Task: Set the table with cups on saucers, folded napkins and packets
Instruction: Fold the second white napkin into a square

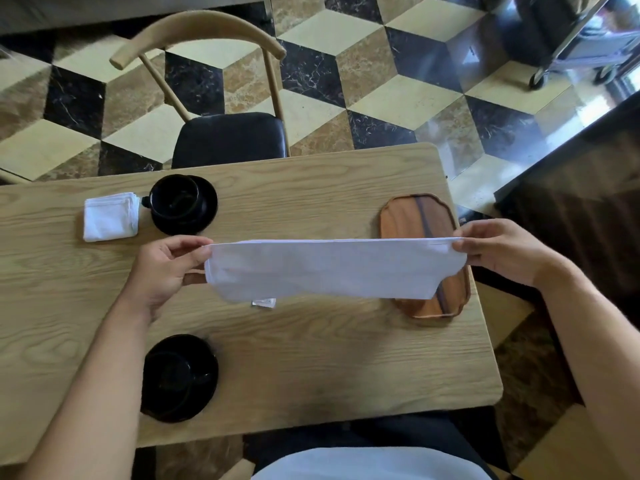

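On the pale wood-grain table (311, 358), two glossy black cups sit on round saucers: one (179, 377) nearest, one (183, 204) beyond. Between them, the left hand (166, 268) and right hand (502, 251) pinch a long white cloth napkin (332, 268) taut above the table, hiding part of a scalloped wooden tray (401, 220). One folded napkin (110, 216) lies beside the far cup.

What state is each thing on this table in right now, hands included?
Left hand: pinches the napkin's left end.
Right hand: pinches the right end.
White napkin: held stretched above the table, folded to a long strip.
Folded napkin: square, lying left of the far cup.
Far cup: upright on its saucer.
Near cup: upright on its saucer.
Wooden tray: flat, partly hidden by the napkin.
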